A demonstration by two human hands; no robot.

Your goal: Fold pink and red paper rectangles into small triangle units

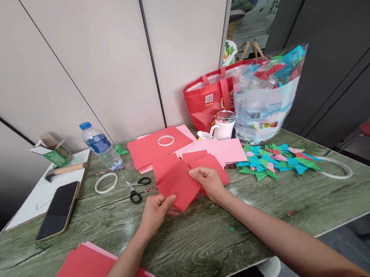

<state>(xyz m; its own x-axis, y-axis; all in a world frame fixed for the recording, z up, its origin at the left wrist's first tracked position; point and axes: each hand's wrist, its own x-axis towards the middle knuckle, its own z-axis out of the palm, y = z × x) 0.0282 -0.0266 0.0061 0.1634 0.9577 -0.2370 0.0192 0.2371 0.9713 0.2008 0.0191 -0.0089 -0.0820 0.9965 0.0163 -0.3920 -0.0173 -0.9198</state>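
In the head view, both forearms reached in from the near edge of the table (108, 225), the left slanting up to the right, the right slanting up to the left. A red paper sheet (178, 184) hung between the hands, just in front of more red sheets (221, 174); it looked roughly square, one corner pointing toward the person. The left hand (155, 211) pinched its lower left edge, thumb on top and fingers underneath. The right hand (209, 181), fingers curled, gripped its right side between thumb and forefinger.
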